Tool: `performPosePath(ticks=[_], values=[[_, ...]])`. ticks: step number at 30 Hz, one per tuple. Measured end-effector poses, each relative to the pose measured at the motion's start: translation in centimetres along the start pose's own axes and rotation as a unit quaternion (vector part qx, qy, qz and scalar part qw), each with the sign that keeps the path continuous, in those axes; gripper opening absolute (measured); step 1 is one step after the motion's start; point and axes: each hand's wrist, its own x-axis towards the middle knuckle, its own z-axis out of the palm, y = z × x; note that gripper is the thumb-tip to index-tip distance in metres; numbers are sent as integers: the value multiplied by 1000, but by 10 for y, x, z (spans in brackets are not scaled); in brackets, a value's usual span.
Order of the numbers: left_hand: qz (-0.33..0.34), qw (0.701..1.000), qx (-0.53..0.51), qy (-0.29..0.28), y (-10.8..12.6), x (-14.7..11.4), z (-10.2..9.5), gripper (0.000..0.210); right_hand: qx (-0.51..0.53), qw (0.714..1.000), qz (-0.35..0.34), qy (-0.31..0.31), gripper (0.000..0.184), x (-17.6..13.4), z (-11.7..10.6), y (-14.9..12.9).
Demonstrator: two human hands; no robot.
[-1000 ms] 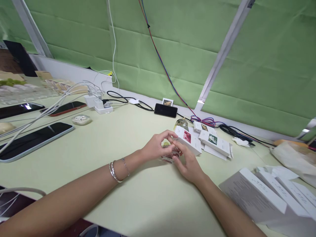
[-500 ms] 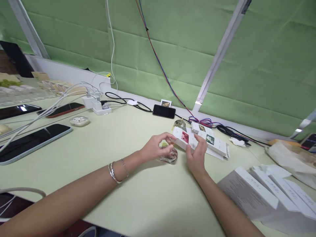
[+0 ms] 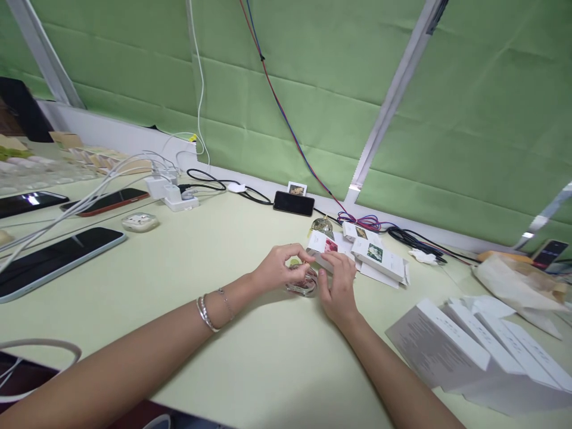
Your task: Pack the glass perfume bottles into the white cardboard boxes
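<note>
My left hand (image 3: 279, 268) has its thumb and index finger pinched at the copper-coloured neck of a small round glass bottle (image 3: 302, 286). The bottle stands on the table; the fingers partly hide its top. Close on its right side is my right hand (image 3: 339, 292), thumb and fingers apart, holding nothing that I can see. Just behind that hand lies a white box (image 3: 316, 241) with a red flower picture, partly covered by the fingers. A similar bottle (image 3: 322, 224) stands behind this box. Another white box (image 3: 382, 261) with a green-and-white picture lies to the right.
A black phone (image 3: 294, 203) leans at the back edge. Cables (image 3: 413, 241) lie along the wall. Several white cartons (image 3: 451, 333) stand at the right. On the left are a large phone (image 3: 62, 259), a clear case (image 3: 140, 222) and a power strip (image 3: 181, 201) with white cables.
My right hand has moved left, closer to the bottle and partly over the red-flower box. My left hand stays pinched at the bottle's neck. The view has shifted slightly.
</note>
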Motion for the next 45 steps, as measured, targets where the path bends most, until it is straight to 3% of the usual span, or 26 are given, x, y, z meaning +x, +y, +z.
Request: performPosePath(ticks=[5,10,14,17,20,23,26,31,36,37,39,42,45], values=[[16,999,16,-36,-1,-5,-5,18,-7,1000,7,2,27,0,-1,9],[-37,988,-3,-153,-4,-7,-9,65,-66,993,93,-15,43,0,0,28],[-22,973,107,-204,-7,-4,-12,45,-131,970,153,-140,63,-1,2,39],[-11,967,142,-211,-8,-3,-14,38,-143,956,164,-195,55,-1,1,42],[-13,963,156,-219,-9,-4,-15,41,-126,959,179,-181,49,3,-2,40],[-3,962,166,-217,-10,-4,-17,49,-60,968,222,-103,44,5,-5,37],[11,970,136,-202,-12,-5,-20,54,20,959,282,-23,38,5,-7,32],[-17,992,85,-96,-24,-4,-25,35,110,913,394,10,30,5,-8,30],[-44,977,150,-143,-39,-1,-28,28,128,887,443,13,27,7,-9,33],[-57,979,143,-131,-38,-1,-27,27,131,887,444,12,27,7,-9,33],[-75,990,107,-53,-32,0,-25,27,132,887,442,10,27,8,-9,32],[-36,995,4,88,-14,0,-20,27,126,889,439,9,27,8,-9,30],[20,996,-28,81,1,-3,-15,22,125,891,437,6,27,8,-9,31]])
